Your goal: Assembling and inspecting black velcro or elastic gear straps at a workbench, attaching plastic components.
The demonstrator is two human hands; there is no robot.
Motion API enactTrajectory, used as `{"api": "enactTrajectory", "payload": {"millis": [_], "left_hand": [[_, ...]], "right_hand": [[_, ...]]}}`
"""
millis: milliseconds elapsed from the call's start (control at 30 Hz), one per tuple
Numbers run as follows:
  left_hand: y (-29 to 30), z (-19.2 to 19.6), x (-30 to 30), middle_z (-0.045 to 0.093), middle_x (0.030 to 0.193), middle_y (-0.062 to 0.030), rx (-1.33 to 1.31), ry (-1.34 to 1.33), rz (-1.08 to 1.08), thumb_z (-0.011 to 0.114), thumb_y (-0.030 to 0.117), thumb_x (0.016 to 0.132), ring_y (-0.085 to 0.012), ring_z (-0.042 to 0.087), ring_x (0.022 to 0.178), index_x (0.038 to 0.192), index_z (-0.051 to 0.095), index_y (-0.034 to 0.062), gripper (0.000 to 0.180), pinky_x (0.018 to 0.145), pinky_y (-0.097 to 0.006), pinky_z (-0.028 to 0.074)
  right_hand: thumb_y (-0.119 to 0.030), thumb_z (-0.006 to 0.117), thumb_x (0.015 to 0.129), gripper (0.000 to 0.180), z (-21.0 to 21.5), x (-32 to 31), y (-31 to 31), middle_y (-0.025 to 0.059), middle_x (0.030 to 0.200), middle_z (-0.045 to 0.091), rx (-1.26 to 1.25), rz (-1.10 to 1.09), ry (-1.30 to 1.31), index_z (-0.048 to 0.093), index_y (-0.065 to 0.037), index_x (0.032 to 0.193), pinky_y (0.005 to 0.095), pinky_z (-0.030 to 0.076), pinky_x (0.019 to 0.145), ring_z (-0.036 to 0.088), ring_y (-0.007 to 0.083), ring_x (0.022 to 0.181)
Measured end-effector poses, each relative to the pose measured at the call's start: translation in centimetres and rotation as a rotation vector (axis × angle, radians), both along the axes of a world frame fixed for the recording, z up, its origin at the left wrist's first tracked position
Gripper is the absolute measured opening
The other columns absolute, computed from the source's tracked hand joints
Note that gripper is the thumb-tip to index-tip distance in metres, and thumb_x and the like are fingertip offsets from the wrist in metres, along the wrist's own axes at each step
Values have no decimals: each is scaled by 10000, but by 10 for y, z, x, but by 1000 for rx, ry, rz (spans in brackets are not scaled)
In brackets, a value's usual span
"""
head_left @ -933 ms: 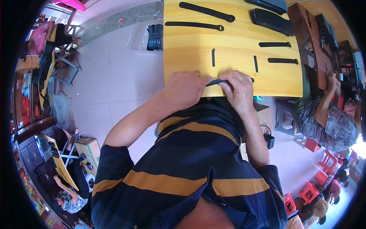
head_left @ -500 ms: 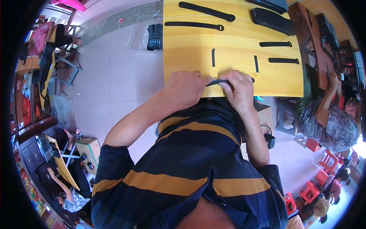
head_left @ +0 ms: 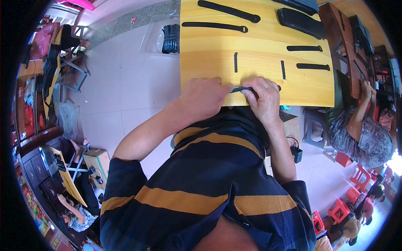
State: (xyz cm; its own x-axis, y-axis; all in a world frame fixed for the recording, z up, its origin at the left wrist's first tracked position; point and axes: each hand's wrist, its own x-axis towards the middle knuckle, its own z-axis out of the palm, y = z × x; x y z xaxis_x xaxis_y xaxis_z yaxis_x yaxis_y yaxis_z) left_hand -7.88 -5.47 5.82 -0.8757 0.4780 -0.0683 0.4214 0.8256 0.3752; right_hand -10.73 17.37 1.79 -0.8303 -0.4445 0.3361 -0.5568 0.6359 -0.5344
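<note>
At the near edge of the yellow wooden table (head_left: 205, 52), both hands are closed on one black strap (head_left: 241, 89). My left hand (head_left: 204, 96) pinches its left end between thumb and fingers. My right hand (head_left: 264, 97) grips it further right, and a dark tip pokes out beyond those fingers. Just past my hands, two short black strips (head_left: 235, 62) lie upright and apart. Two long black straps with a holed round end (head_left: 228, 11) rest at the far left. Two shorter holed straps (head_left: 304, 48) lie to the right.
Stacks of black straps (head_left: 300, 24) sit at the table's far right. Left of the table, a clear plastic bin (head_left: 153, 44) holds a black bundle (head_left: 171, 39). A person in a patterned shirt (head_left: 361, 134) works at a brown table on the right, near a grey stool (head_left: 313, 127).
The view has shifted very slightly. Both hands keep their grip on the strap in nearly the same place, and the pieces on the table lie as before.
</note>
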Motion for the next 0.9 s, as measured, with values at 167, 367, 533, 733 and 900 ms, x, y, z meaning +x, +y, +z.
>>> {"api": "enactTrajectory", "payload": {"millis": [167, 367, 533, 733, 900], "left_hand": [[4, 4, -8, 660, 803, -127, -45, -13, -33, 585, 169, 942, -342, 694, 771, 1154, 711, 127, 251, 659, -483, 545], [5, 8, -15, 664, 791, -130, -113, -57, -92, 600, 181, 931, -349, 709, 792, 1123, 708, 116, 229, 661, -494, 550], [3, 4, -4, 676, 834, -128, -110, -47, -100, 622, 151, 908, -349, 715, 798, 1175, 696, 111, 280, 670, -492, 555], [-4, -4, 9, 678, 869, -135, -89, -10, -31, 638, 129, 888, -339, 710, 816, 1232, 679, 109, 347, 680, -478, 551], [-13, -12, 14, 679, 859, -133, -53, 0, -15, 633, 125, 890, -336, 702, 806, 1222, 680, 104, 335, 675, -482, 547]], "right_hand": [[-159, 774, 824, 139, -3, -2, 1, 50, 886, 680, -10, 16, -9, 706, -100, 929, 414, 482, 805, 673, 276, 893], [-137, 798, 818, 153, -7, -2, 3, 79, 872, 684, -47, 50, 1, 706, -80, 925, 414, 492, 779, 667, 310, 854], [-158, 789, 808, 143, -8, 2, 4, 72, 865, 680, -26, -10, -39, 707, -90, 902, 435, 514, 766, 673, 309, 857], [-155, 804, 794, 143, -8, -3, 3, 77, 859, 680, -21, 4, -54, 713, -89, 882, 431, 521, 772, 674, 310, 846], [-156, 811, 789, 150, -7, -1, 0, 79, 871, 690, -28, 32, -69, 715, -86, 880, 431, 524, 779, 680, 308, 862]]}}
